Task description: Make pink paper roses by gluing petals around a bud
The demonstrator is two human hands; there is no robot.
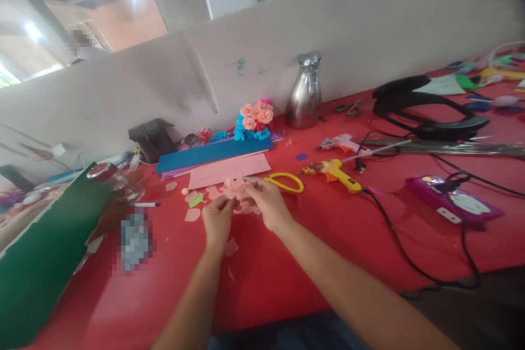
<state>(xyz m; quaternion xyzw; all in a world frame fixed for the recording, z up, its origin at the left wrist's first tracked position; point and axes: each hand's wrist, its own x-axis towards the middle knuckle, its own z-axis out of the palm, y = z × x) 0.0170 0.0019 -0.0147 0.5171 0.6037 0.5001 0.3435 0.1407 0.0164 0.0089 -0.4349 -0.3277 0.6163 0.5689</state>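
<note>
A pink paper flower (pixel 232 188) is held up between my two hands over the red table. My left hand (pixel 218 220) pinches it from below; whatever stem it grips is hidden by the fingers. With thumb and fingers closed, my right hand (pixel 267 202) holds the flower's petals at the right side. Loose pink paper petals (pixel 192 214) and a small green paper piece (pixel 196 200) lie left of my hands. Yellow-handled scissors (pixel 286 181) rest just beyond my right hand, their blades partly covered by it. Behind is a strip of pink paper (pixel 229 170).
A yellow glue gun (pixel 336 173) and a pinkish glue gun (pixel 342 144) lie to the right, cords trailing to a purple power strip (pixel 455 200). Finished flowers (pixel 257 117) and a metal jug (pixel 304 91) stand by the wall. A green board (pixel 53 246) rises at left.
</note>
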